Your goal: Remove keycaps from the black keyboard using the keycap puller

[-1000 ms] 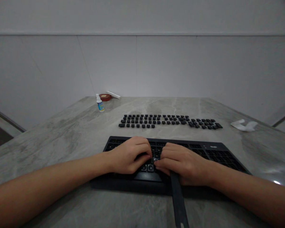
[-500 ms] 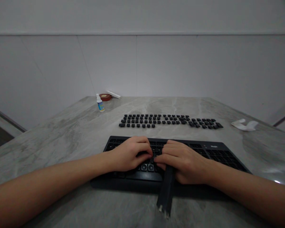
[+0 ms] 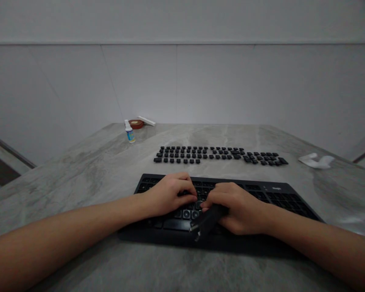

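Note:
A black keyboard [image 3: 179, 224] lies in front of me, with many keycaps off and bare key sockets showing in the middle. My left hand [image 3: 177, 193] rests on its upper middle, fingers curled and thumb and index pressed together close to a socket; whatever is between them is too small to make out. Close by on the right, my right hand [image 3: 235, 206] is closed around a black keycap puller [image 3: 209, 221]. Its two metal-tipped prongs point down and left over the space bar. Both hands' fingertips nearly meet.
Rows of loose black keycaps [image 3: 182, 155] are laid out behind the keyboard. At the back left stand a small spray bottle [image 3: 129, 133], a reddish-brown box [image 3: 136, 124] and a white strip [image 3: 146, 121]. Crumpled white tissue [image 3: 316, 161] lies right. A wall closes off the far side.
The puller's pronged end has swung up and left, from beyond the keyboard's front edge to over the space bar. My right hand's fingers have curled in more. The left hand has hardly moved.

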A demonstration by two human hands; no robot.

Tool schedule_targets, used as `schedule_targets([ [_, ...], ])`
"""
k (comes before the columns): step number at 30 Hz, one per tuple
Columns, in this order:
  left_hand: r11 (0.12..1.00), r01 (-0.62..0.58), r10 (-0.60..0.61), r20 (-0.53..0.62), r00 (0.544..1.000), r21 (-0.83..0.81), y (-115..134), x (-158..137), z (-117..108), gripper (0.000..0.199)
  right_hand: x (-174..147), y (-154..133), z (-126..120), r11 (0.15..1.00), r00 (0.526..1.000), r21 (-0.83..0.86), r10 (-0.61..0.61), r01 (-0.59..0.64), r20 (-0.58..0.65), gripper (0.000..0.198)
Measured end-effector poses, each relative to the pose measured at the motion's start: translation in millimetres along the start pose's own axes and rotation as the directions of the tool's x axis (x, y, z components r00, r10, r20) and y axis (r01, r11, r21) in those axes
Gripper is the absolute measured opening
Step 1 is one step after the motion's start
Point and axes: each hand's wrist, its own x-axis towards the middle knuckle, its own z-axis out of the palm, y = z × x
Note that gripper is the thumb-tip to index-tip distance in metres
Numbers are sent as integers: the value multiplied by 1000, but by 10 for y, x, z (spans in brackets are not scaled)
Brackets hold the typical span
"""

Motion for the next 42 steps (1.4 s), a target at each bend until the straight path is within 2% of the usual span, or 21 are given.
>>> schedule_targets([
  [5,1000,-7,7,-5,1000,-18,8,-11,-6,5,10,-23,-17,990,990,27,141,-141,25,6],
  [8,1000,-19,19,-9,1000,-19,2,-17,-2,9,24,-21,-20,963,972,130,234,-235,24,21],
  [13,999,-29,28,-14,1000,-19,1,-9,-1,8,45,-22,-9,852,911,334,407,-404,64,34],
  [19,999,-46,46,-6,999,-17,18,-7,-19,7,105,-70,-6,720,847,481,523,-500,99,34],
  [21,995,-101,101,-16,995,-16,19,-20,-24,8,127,-90,-7,667,816,511,563,-543,132,32],
  [24,960,-282,282,-24,959,10,10,-45,-28,12,152,-113,-2,620,791,535,590,-573,163,30],
  [26,924,-380,381,-14,924,45,-2,-54,-25,11,161,-118,10,614,789,544,593,-572,161,29],
  [28,907,-414,415,-4,910,74,-11,-55,-16,11,165,-114,26,621,789,537,596,-570,148,29],
  [34,931,-348,353,-23,935,114,38,-48,24,13,162,-107,58,658,769,447,629,-605,116,28],
  [42,913,-384,392,-34,919,138,115,-59,39,18,172,-167,79,700,788,422,613,-576,58,28],
])
